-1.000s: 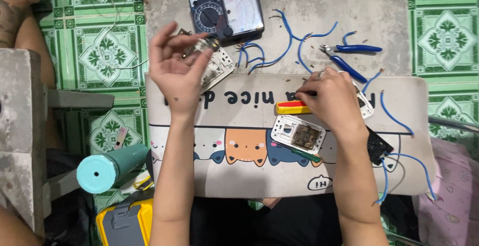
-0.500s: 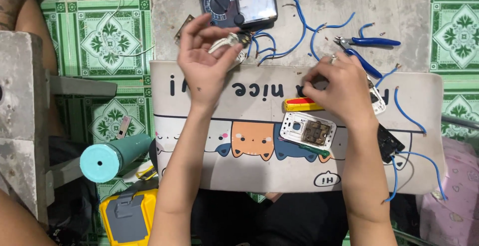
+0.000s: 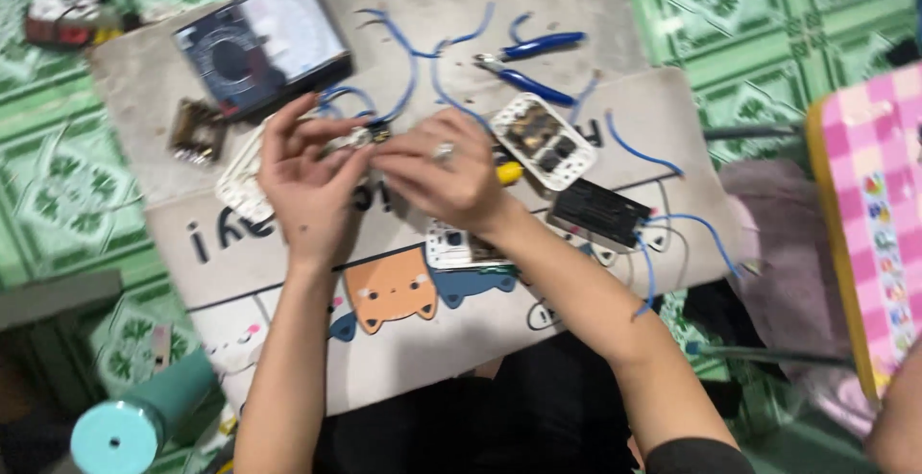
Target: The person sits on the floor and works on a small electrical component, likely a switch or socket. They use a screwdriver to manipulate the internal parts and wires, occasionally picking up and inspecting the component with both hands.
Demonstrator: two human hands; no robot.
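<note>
White plastic switch part (image 3: 357,138) with blue wire (image 3: 384,109) pinched between left hand (image 3: 307,181) fingertips and right hand (image 3: 447,176) fingertips, above cartoon mat (image 3: 384,291). Looks light, rigid, small; wire bendy. Best held at plastic edges. Multimeter (image 3: 259,47) just beyond grip, pliers (image 3: 528,61) further right.

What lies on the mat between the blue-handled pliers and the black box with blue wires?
In the head view, a white socket module with its metal contacts showing lies between the blue-handled pliers and the black box, on the cartoon-cat mat.
</note>
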